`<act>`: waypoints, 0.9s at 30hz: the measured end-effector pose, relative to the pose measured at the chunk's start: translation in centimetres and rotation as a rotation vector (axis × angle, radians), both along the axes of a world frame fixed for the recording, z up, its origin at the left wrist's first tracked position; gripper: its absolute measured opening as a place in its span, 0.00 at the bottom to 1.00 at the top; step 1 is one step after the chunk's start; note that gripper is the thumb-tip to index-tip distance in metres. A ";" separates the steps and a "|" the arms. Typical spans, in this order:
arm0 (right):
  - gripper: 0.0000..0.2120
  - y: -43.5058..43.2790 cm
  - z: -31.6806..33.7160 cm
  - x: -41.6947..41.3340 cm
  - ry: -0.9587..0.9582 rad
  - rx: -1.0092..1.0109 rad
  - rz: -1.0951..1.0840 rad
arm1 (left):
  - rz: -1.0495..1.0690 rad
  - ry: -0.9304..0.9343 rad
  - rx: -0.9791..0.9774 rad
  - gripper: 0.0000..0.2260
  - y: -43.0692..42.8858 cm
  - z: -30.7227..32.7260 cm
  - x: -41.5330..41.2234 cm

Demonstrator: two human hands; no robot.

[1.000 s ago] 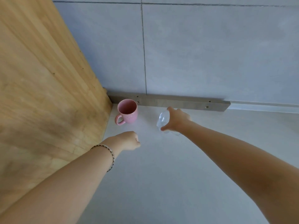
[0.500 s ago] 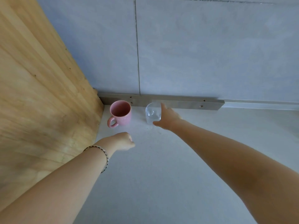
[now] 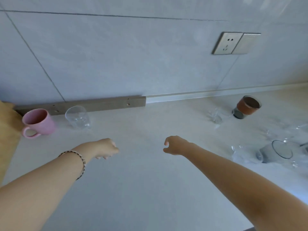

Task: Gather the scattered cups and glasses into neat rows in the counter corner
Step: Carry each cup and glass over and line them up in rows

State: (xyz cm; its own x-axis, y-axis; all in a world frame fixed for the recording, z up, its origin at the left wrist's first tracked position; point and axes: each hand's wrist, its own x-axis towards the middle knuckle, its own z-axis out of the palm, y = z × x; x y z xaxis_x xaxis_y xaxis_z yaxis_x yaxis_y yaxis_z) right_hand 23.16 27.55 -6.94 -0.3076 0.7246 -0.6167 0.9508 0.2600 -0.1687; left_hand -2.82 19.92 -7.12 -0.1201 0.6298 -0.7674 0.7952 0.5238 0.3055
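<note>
Soft daylight, faint shadows, blurred wide-angle edges

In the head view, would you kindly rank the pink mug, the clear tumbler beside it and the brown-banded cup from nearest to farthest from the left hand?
1. Clear tumbler: ahead and to the left of the left hand.
2. Pink mug: farther left, in the corner.
3. Brown-banded cup: far across on the right, near the wall.

Mug (image 3: 39, 122) in counter (image 3: 141, 172) corner, glass (image 3: 78, 117) just right of it, other glasses (image 3: 281, 151) far right.
</note>
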 end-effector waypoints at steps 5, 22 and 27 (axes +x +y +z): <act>0.19 2.2 0.9 13.4 -0.041 0.073 -0.022 | -0.058 -0.005 0.005 0.06 2.5 0.1 11.2; 0.44 4.4 -0.6 30.3 -0.162 0.138 -0.020 | 0.011 -0.009 -0.026 0.08 6.0 0.2 24.6; 0.42 4.3 -0.3 27.7 -0.004 0.213 -0.046 | 0.051 -0.022 -0.010 0.06 5.7 0.2 23.5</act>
State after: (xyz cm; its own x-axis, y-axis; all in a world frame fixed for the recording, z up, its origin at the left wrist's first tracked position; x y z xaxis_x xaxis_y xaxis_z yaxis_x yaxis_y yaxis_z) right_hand 50.87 31.85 -7.25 -0.2693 0.8518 -0.4494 0.9629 0.2458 -0.1110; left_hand 20.65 25.63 -6.92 -0.1350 0.6156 -0.7764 0.7608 0.5664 0.3168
